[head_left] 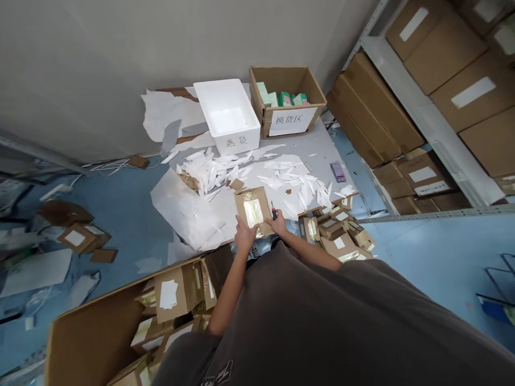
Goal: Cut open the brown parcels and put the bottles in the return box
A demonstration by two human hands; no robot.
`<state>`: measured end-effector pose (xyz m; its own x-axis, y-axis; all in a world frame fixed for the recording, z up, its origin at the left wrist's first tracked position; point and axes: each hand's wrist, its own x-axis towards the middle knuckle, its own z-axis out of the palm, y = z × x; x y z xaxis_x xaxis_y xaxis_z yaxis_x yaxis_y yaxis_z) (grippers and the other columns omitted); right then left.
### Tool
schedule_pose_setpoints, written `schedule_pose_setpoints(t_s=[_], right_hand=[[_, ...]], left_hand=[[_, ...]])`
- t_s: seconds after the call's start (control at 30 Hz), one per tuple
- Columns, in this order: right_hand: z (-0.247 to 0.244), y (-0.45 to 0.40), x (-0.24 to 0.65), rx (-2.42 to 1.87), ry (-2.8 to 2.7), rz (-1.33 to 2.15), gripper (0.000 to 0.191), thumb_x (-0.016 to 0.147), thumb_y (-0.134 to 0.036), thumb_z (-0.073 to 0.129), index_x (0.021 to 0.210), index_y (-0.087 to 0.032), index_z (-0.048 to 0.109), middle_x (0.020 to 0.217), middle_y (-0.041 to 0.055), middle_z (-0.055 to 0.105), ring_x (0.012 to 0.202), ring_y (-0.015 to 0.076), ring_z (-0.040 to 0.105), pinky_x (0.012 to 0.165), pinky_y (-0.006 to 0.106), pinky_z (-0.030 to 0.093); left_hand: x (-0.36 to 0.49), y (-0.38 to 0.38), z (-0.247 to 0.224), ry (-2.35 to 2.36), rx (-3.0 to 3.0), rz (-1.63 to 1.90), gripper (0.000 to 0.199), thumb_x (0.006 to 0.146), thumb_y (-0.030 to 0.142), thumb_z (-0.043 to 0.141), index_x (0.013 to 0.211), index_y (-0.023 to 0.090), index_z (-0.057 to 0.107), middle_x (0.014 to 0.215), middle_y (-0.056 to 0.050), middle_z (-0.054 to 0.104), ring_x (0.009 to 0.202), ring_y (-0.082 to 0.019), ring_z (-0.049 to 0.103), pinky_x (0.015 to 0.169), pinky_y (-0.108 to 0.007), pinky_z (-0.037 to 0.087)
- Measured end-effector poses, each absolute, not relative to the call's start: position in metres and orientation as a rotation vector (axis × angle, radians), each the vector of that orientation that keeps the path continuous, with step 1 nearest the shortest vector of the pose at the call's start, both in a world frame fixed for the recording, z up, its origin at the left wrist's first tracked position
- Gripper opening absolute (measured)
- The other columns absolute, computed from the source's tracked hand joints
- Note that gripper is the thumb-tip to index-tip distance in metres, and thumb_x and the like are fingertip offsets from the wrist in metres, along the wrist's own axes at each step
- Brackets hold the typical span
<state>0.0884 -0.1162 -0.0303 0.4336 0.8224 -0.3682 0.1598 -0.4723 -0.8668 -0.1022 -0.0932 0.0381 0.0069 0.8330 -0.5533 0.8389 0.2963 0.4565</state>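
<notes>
A small cardboard box with clear tape and a white label is held at the table's near edge. My left hand grips its lower left corner, thumb on the label side. At its lower right side is my right hand, fingers closed around a small black-handled cutter whose thin tip points away from me. That hand also touches the box's edge. White paper strips lie beyond and to both sides of the box on the grey table.
A white foam bin and a carton of green-and-white packages stand at the back. Cartons fill the right shelf. A large carton of parcels is at my left; more parcels lie right, below the table edge.
</notes>
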Motion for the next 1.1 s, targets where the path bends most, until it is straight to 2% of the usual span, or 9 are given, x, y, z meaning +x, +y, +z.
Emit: schedule_pose_setpoints(t_s=[0.1, 0.2, 0.3, 0.47, 0.6, 0.67, 0.87, 1.0, 1.1], right_hand=[[-0.012, -0.08, 0.118, -1.897, -1.079, 1.037, 0.063, 0.065, -0.051, 0.088, 0.114, -0.028, 0.056, 0.104, 0.0016, 0.073, 0.095, 0.0266, 0.069, 0.088, 0.039, 0.057], [0.002, -0.061, 0.137, -1.855, -1.247, 1.059, 0.062, 0.065, -0.052, 0.089, 0.113, -0.028, 0.058, 0.106, 0.0023, 0.074, 0.1, 0.0272, 0.068, 0.088, 0.038, 0.055], [0.004, -0.07, 0.139, -1.884, -1.152, 1.041, 0.064, 0.067, -0.06, 0.087, 0.113, -0.028, 0.057, 0.099, 0.0009, 0.071, 0.093, 0.0252, 0.067, 0.081, 0.035, 0.055], [-0.009, -0.119, 0.128, -2.006, -0.891, 1.084, 0.072, 0.064, -0.073, 0.083, 0.109, -0.027, 0.051, 0.087, -0.0024, 0.066, 0.083, 0.0233, 0.065, 0.075, 0.033, 0.054], [-0.017, -0.131, 0.124, -2.063, -0.817, 1.064, 0.073, 0.064, -0.074, 0.082, 0.109, -0.027, 0.05, 0.096, 0.0021, 0.071, 0.092, 0.0266, 0.069, 0.081, 0.036, 0.056], [-0.017, -0.117, 0.125, -2.102, -0.836, 1.018, 0.072, 0.064, -0.072, 0.082, 0.111, -0.027, 0.05, 0.1, 0.004, 0.072, 0.094, 0.0275, 0.069, 0.084, 0.036, 0.056], [-0.001, -0.038, 0.13, -2.126, -1.032, 0.958, 0.071, 0.07, -0.069, 0.082, 0.118, -0.026, 0.054, 0.104, 0.0058, 0.073, 0.099, 0.0296, 0.069, 0.084, 0.037, 0.055], [0.016, -0.019, 0.141, -1.964, -1.097, 1.132, 0.06, 0.086, -0.074, 0.071, 0.119, -0.028, 0.052, 0.085, -0.0011, 0.066, 0.074, 0.022, 0.064, 0.07, 0.032, 0.053], [0.027, -0.04, 0.156, -1.805, -1.185, 1.501, 0.052, 0.092, -0.075, 0.065, 0.113, -0.029, 0.051, 0.068, -0.0074, 0.059, 0.052, 0.0166, 0.053, 0.055, 0.028, 0.046]], left_hand=[[-0.091, -0.102, 0.044, 1.827, 1.612, 0.078, 0.094, 0.108, 0.052, 0.046, 0.179, 0.009, 0.001, 0.174, -0.029, 0.039, 0.152, -0.041, 0.055, 0.115, -0.052, 0.053], [-0.096, -0.088, 0.054, 1.615, 2.053, 0.046, 0.086, 0.099, 0.034, 0.06, 0.177, 0.019, 0.028, 0.181, -0.021, 0.031, 0.167, -0.042, 0.032, 0.129, -0.058, 0.039], [-0.103, -0.062, 0.063, 1.069, 2.378, -0.226, 0.087, 0.086, 0.021, 0.072, 0.168, 0.032, 0.047, 0.18, -0.011, 0.038, 0.171, -0.04, 0.021, 0.134, -0.061, 0.028], [-0.099, -0.034, 0.066, 0.811, 2.442, -0.403, 0.096, 0.072, 0.015, 0.082, 0.162, 0.036, 0.055, 0.167, -0.013, 0.054, 0.17, -0.043, 0.022, 0.136, -0.066, 0.016], [-0.091, -0.031, 0.065, 0.832, 2.442, -0.422, 0.082, 0.083, 0.018, 0.076, 0.159, 0.04, 0.057, 0.158, -0.01, 0.061, 0.167, -0.04, 0.029, 0.134, -0.064, 0.019], [-0.091, -0.031, 0.066, 0.84, 2.469, -0.363, 0.073, 0.085, 0.019, 0.076, 0.155, 0.035, 0.062, 0.153, -0.014, 0.063, 0.163, -0.039, 0.033, 0.134, -0.059, 0.02], [-0.095, -0.03, 0.069, 1.011, 2.459, -0.262, 0.091, 0.066, 0.033, 0.097, 0.15, 0.023, 0.065, 0.163, -0.02, 0.053, 0.161, -0.044, 0.033, 0.137, -0.056, 0.016], [-0.088, -0.03, 0.062, 1.156, 2.357, -0.189, 0.1, 0.064, 0.051, 0.1, 0.151, 0.02, 0.062, 0.18, -0.018, 0.033, 0.168, -0.046, 0.022, 0.134, -0.055, 0.025], [-0.079, -0.027, 0.055, 1.241, 2.301, -0.219, 0.106, 0.06, 0.052, 0.103, 0.152, 0.018, 0.062, 0.182, -0.019, 0.03, 0.168, -0.047, 0.022, 0.133, -0.055, 0.028]])
